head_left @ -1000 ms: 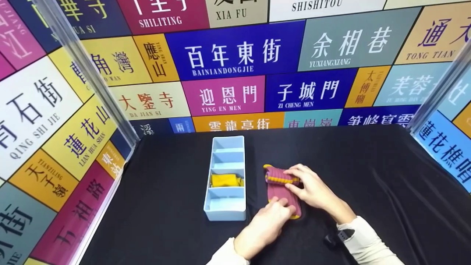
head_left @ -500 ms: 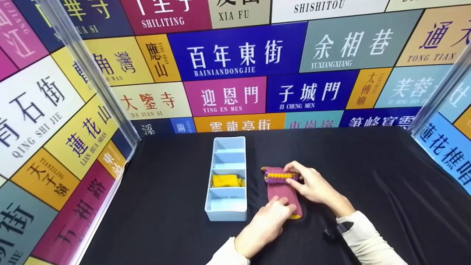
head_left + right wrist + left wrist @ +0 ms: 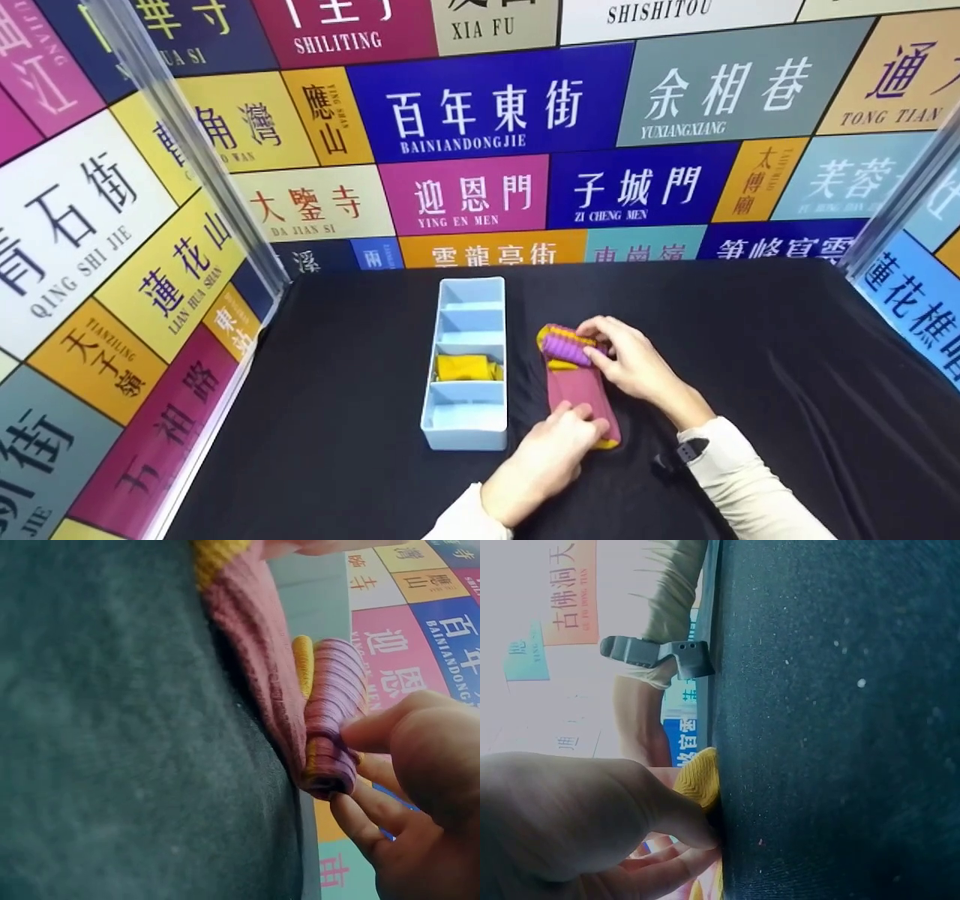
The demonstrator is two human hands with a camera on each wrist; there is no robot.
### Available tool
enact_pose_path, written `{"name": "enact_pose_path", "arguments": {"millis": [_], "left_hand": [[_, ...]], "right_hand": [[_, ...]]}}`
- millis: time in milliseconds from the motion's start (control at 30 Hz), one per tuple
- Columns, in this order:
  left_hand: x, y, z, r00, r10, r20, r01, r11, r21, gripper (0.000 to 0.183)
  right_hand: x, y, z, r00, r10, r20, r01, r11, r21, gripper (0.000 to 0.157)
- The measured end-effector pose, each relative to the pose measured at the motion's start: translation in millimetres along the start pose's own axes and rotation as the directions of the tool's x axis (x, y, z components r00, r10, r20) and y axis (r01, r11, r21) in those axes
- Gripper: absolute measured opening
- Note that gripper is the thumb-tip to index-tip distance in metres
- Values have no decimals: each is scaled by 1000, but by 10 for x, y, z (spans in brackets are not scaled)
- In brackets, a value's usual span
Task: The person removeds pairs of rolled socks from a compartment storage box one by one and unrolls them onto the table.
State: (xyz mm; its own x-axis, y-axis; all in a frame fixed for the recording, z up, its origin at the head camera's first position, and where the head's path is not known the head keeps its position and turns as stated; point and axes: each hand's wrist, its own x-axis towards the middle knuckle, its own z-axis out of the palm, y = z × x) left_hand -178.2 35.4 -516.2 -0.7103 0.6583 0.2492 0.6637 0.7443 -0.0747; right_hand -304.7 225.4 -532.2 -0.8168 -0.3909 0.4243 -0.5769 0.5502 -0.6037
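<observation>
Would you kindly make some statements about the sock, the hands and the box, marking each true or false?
1. The blue box stands left of the pink sock. True.
2. Both hands touch the box. False: the left hand and right hand both touch the sock.
3. A yellow bundle lies in the box. True.
4. The box has two compartments. False: it has four.
5. The sock lies completely flat. False: its far end is rolled.

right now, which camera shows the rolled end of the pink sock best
The right wrist view: there the rolled end is close, its ribs plain. The head view shows it smaller, from above; the left wrist view doesn't clearly show it.
</observation>
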Motion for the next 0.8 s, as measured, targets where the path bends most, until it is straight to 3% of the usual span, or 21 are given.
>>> {"name": "enact_pose_path", "arguments": {"millis": [100,300,533,800], "left_hand": [[2,1,-2,1000,5,-4,-5,1000,0,31],[4,-5,24,1000,21,-10,-21,1000,8,30],[13,-40,75,997,64,-52,-63,998,12,31],[-10,-51,82,998,29,-57,-31,999,-36,27]], "right_hand": [[13,12,6,1000,2,4,-2,1000,-13,25],[27,80,26,1000,0,30,2,998,-59,37],[67,120,31,999,-41,30,43,997,-63,30],[119,135,34,1000,-3,4,3,1000,-3,33]]}}
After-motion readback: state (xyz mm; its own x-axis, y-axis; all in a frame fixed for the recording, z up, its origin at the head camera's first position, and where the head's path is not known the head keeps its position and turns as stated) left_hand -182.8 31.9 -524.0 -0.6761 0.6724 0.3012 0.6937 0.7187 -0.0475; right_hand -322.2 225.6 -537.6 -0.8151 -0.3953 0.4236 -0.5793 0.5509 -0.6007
